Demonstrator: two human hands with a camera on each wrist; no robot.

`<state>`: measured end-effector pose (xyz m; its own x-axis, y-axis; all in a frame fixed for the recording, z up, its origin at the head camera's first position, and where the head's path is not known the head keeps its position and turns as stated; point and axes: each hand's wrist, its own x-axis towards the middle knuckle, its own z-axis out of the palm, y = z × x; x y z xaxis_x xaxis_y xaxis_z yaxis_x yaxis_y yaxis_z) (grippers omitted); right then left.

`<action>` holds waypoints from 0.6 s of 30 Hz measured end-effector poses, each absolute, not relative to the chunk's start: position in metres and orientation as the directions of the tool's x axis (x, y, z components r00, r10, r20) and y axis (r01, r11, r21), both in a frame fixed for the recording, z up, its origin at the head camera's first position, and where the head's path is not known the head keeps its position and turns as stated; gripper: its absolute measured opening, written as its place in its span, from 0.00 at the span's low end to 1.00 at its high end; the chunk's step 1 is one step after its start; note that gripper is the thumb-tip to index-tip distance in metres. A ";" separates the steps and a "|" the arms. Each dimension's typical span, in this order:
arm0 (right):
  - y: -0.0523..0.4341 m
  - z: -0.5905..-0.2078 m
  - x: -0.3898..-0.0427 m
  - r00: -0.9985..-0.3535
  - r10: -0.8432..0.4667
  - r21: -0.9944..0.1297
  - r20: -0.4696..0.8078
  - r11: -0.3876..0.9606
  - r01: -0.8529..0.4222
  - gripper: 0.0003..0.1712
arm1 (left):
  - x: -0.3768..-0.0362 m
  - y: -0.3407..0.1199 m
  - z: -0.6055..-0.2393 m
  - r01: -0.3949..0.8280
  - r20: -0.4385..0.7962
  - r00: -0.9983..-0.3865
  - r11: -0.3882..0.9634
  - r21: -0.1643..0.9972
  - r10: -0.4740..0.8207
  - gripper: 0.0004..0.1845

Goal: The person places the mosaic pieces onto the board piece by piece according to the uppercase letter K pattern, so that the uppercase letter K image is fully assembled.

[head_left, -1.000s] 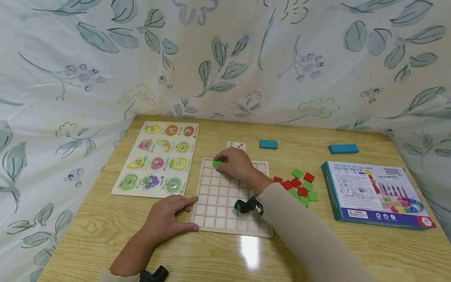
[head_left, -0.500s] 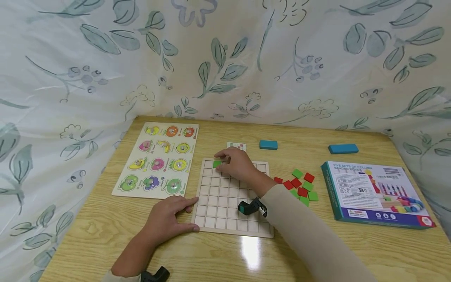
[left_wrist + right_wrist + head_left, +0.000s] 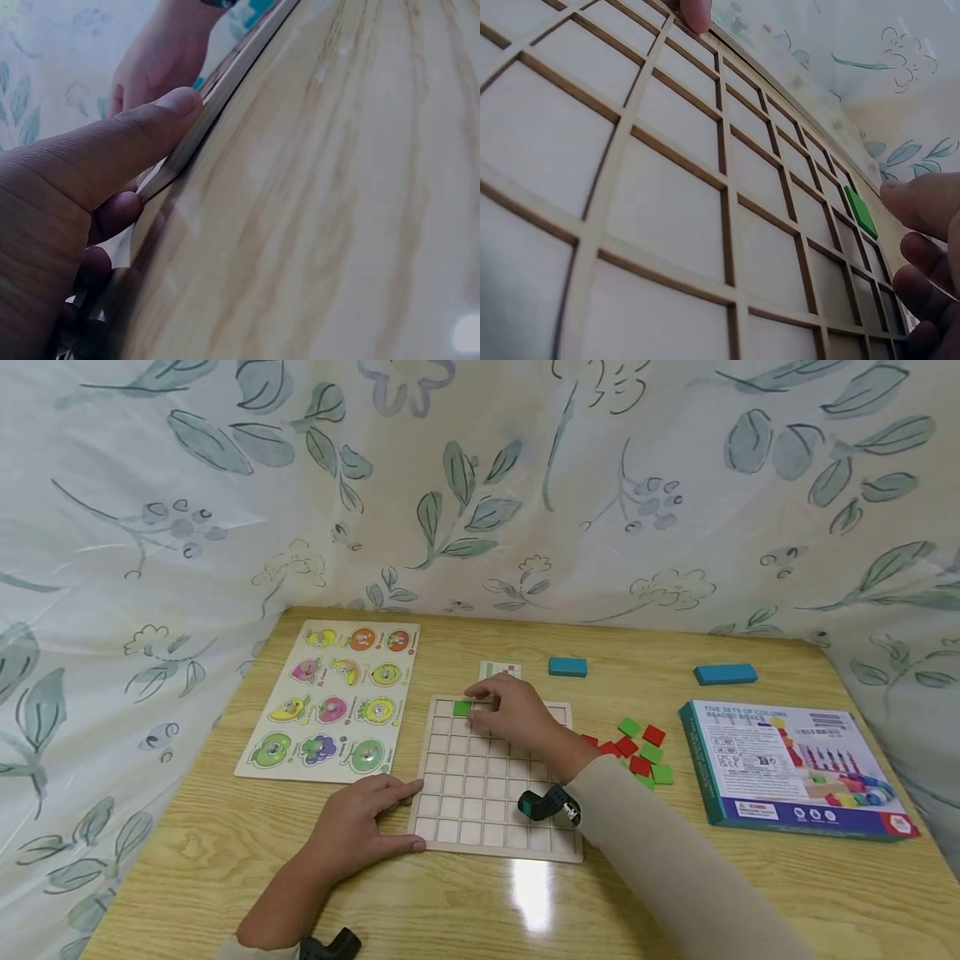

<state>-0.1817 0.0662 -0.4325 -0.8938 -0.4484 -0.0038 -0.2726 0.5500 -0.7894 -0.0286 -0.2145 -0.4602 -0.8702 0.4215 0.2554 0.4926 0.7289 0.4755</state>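
- The pale wooden grid board point(image 3: 480, 793), a square tray of small square cells, lies flat at the middle of the light wood-grain table point(image 3: 675, 893).
- One flat green square tile point(image 3: 462, 707) sits in a cell of the board's far row, second from the left corner, at about 11 o'clock from the board's centre; the right wrist view shows it point(image 3: 861, 212) lying level in its cell.
- The right hand point(image 3: 517, 714) rests over the far part of the board, just at 3 o'clock of the green tile. Its fingers point(image 3: 919, 206) are loosely curled and hold nothing; whether a fingertip touches the tile I cannot tell.
- The left hand point(image 3: 360, 828) lies at the board's near-left corner, about 8 o'clock, fingers straight. The thumb point(image 3: 127, 154) presses against the board's edge and a fingertip rests along the left side.
- A heap of loose red and green square tiles point(image 3: 637, 752) lies on the table just at 3 o'clock of the board.
- A colourful fruit peg puzzle board point(image 3: 333, 697) lies at 10 o'clock, near the grid board but apart.
- A small printed pattern card point(image 3: 500, 670) lies at 12 o'clock, just beyond the board.
- Two teal rectangular blocks point(image 3: 567, 667) point(image 3: 725, 674) lie farther off at 1 and 2 o'clock.
- A teal-edged printed toy box point(image 3: 787, 768) lies at 3 o'clock, well apart.
- A leaf-patterned white cloth point(image 3: 480, 485) hangs behind and at both sides.
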 end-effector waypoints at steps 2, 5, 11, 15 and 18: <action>0.068 -0.433 -0.182 -0.897 -0.442 -0.803 -0.002 0.536 -0.262 0.21 | -0.029 -0.214 -0.461 0.488 0.251 -0.873 0.733 0.475 0.418 0.41; 0.073 -0.432 -0.183 -0.907 -0.422 -0.825 0.009 0.509 -0.245 0.20 | -0.029 -0.213 -0.462 0.484 0.247 -0.875 0.735 0.476 0.416 0.41; 0.088 -0.433 -0.183 -0.927 -0.374 -0.867 0.014 0.457 -0.198 0.19 | -0.029 -0.212 -0.461 0.492 0.259 -0.870 0.734 0.467 0.419 0.41; 0.100 -0.429 -0.179 -0.933 -0.361 -0.879 0.004 0.443 -0.175 0.20 | -0.028 -0.212 -0.460 0.492 0.263 -0.871 0.741 0.457 0.415 0.41; 0.112 -0.425 -0.174 -0.938 -0.347 -0.875 -0.002 0.455 -0.166 0.20 | -0.028 -0.211 -0.460 0.486 0.257 -0.874 0.745 0.457 0.413 0.41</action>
